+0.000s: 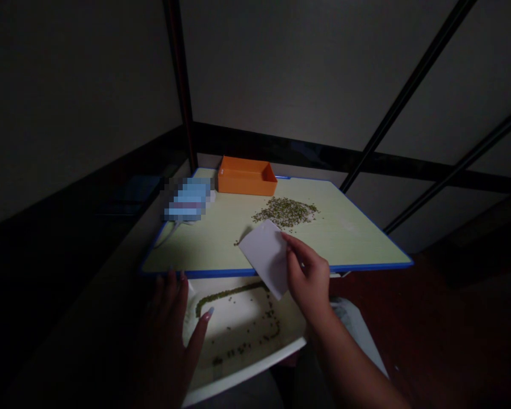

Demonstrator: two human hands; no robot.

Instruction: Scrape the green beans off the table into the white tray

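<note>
Bench (349, 227), carrying:
- Box (247, 180): one, near the far edge, toward the far left corner.
- Heap of small grains (286, 212): one, about mid-bench, before and right of the box.
- Pixelated item (188, 200): one, by the left edge, left of the box.

Before the heap: card (264, 255), reaching over the near edge. Stray grains (237, 243): just left of the card.

Below the near edge: tray (242, 324), with more grains (230, 293) lined along its far side and scattered nearer.

Long pale thumbnail (210, 312), bare forearm (351, 358)
</note>
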